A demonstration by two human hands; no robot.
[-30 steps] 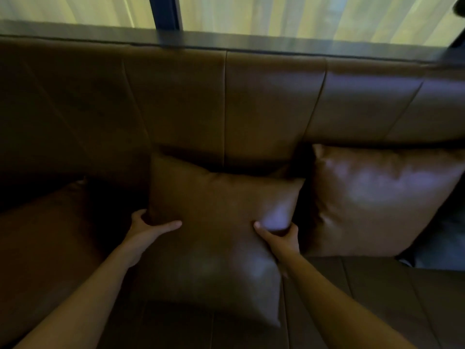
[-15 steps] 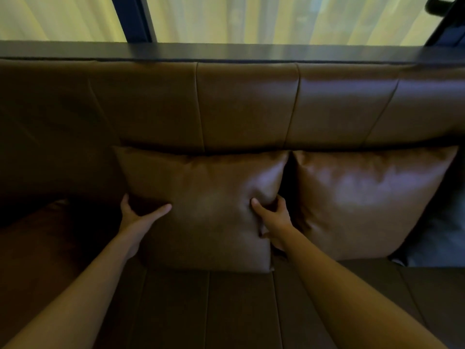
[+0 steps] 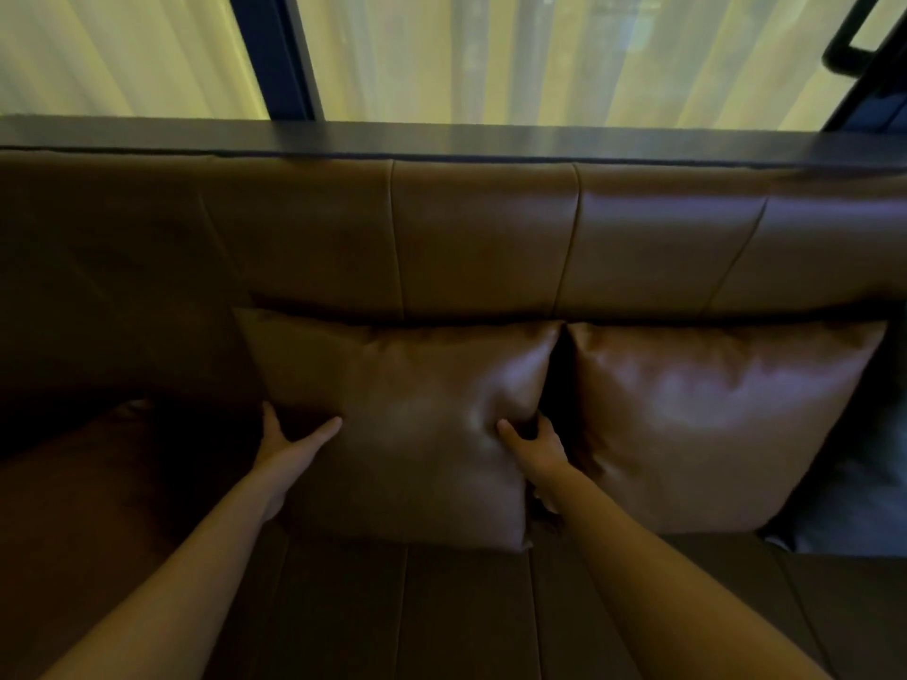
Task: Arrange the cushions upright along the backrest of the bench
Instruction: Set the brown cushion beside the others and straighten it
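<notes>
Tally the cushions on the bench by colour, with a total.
Brown leather cushions: 3: one held at centre, one to its right, one dim in shadow at the left
Dark blue-grey cushion: 1, far right
Total: 4

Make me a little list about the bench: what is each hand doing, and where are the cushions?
left hand: holds left edge of middle cushion
right hand: holds its right edge
middle cushion: upright against backrest
right cushion: upright beside it
left cushion: in shadow, seems to lie flat
seat: brown, bare in front
</notes>
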